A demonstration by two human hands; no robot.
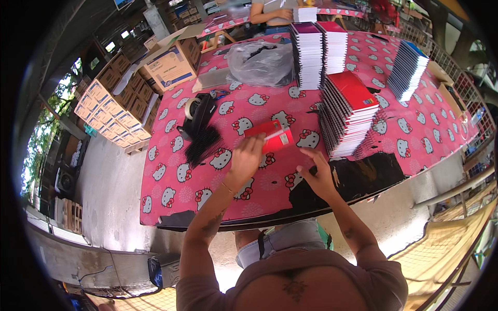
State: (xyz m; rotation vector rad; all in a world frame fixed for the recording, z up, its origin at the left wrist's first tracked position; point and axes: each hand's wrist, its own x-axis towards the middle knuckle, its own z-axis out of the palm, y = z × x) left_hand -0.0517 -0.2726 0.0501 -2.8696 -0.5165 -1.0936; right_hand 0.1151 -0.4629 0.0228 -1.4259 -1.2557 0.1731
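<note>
A small red notebook (278, 143) lies at the middle of the pink table, a narrow white band running across its red surface. My left hand (248, 154) grips it at its left side, with the fingers bent and closed over the edge. To its right, my right hand (318, 175) is held open, thumb and fingers apart, with nothing in it. Just beyond that hand stands a tall, leaning stack of red spiral notebooks (348, 111). Left of my left hand are a bundle of black spiral bindings (202, 146) and a black tape dispenser (199, 113).
Farther back stand stacks of purple notebooks (308, 57), more red notebooks (335, 47) and blue notebooks (407, 70). A clear plastic bag (259, 65) lies on the table (174, 160). Cardboard boxes (116, 101) are piled at left. Another person (274, 13) stands across the table.
</note>
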